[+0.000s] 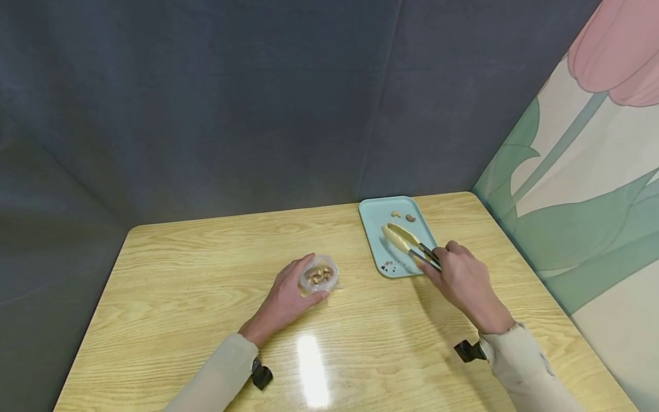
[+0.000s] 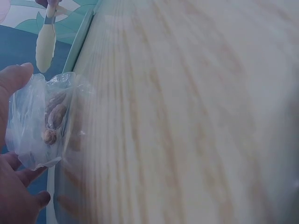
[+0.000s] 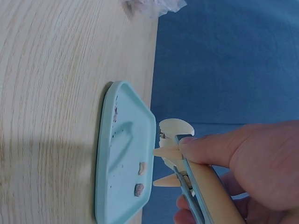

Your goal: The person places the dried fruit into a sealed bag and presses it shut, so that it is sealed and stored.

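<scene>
A clear plastic bag (image 1: 318, 276) stands open-topped on the table with several brown nuts (image 2: 56, 114) inside. My left hand (image 1: 288, 292) curves round it, thumb on one side and fingers on the other, holding its sides. In my right hand (image 1: 465, 280) I grip tongs (image 1: 404, 239) with dark handles and cream heads. The tong heads are above the light blue tray (image 1: 366, 220); whether they pinch anything I cannot tell. On the tray lie a pale cashew (image 1: 396, 214), a reddish-brown nut (image 1: 410, 218) and small dark crumbs (image 1: 388, 266).
The wooden table (image 1: 206, 257) runs back to a dark cloth (image 1: 247, 114). On the right side stands a wall with a painted tulip (image 1: 618, 57). The tray lies near the table's far edge, to the right of the bag.
</scene>
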The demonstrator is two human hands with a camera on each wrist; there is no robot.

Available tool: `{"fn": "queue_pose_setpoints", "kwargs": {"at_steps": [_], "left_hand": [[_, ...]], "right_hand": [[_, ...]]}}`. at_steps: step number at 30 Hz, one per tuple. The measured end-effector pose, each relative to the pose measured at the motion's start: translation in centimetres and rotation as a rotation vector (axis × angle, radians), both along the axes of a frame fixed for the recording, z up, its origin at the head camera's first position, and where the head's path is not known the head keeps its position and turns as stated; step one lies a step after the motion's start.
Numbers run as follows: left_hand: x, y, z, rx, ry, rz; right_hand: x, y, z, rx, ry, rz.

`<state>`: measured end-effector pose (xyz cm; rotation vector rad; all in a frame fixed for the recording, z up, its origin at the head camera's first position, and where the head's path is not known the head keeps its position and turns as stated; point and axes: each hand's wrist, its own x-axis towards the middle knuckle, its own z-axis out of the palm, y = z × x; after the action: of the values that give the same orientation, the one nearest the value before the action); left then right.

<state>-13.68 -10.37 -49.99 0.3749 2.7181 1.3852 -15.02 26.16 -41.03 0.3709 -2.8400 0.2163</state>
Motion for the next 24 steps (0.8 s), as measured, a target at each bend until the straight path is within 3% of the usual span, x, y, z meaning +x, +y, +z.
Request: {"fn": "queue_pose_setpoints", "kwargs": {"at_steps": [14,24], "left_hand": [[0.1,0.0,0.2,-0.001,-0.012,0.003],[0.0,0.0,0.2,0.012,-0.01,-0.004]], "right_hand": [[2.1,-0.5,1.1,0.011,0.129,0.058],[3.0,-2.0,2.4,0.025,0.153,0.105]]}}
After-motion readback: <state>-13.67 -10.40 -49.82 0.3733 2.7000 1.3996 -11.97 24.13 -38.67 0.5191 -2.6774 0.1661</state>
